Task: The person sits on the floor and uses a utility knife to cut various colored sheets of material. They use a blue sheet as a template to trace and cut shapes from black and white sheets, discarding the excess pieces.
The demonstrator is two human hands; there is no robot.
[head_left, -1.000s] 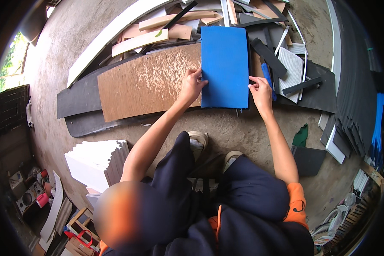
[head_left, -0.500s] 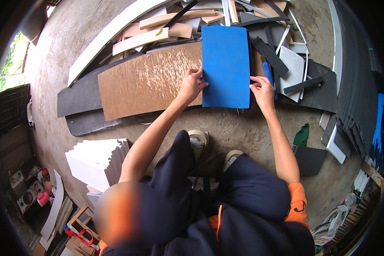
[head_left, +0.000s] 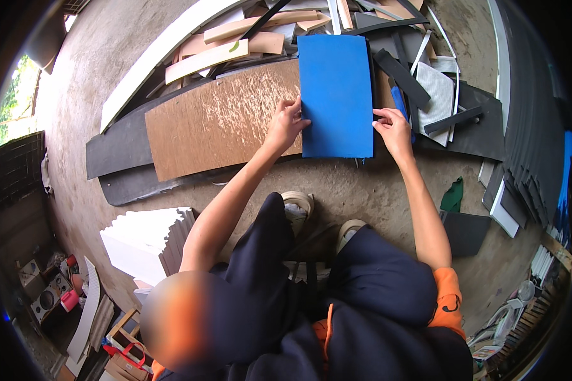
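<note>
Left hand (head_left: 287, 126): thumb and fingers pinching the left edge of the blue sheet (head_left: 337, 95). Right hand (head_left: 394, 130): fingers bent, thumb and index tips at the sheet's right edge; cannot tell if they grip it. Sheet lies between both hands, over the brown board (head_left: 216, 120), whose scuffed face runs left from the left hand. Black sheets (head_left: 117, 155) under the board, left of the left hand. Blue-handled tool (head_left: 397, 100) just above the right hand; pale and dark offcuts (head_left: 419, 89) beyond it. Green scrap (head_left: 452, 195) and black square piece (head_left: 465, 232) below right of the right hand. White stack (head_left: 133, 244) below left of the left hand. Container: tan bag (head_left: 128, 367) with red handles, far below left of the left hand, contents unreadable.
</note>
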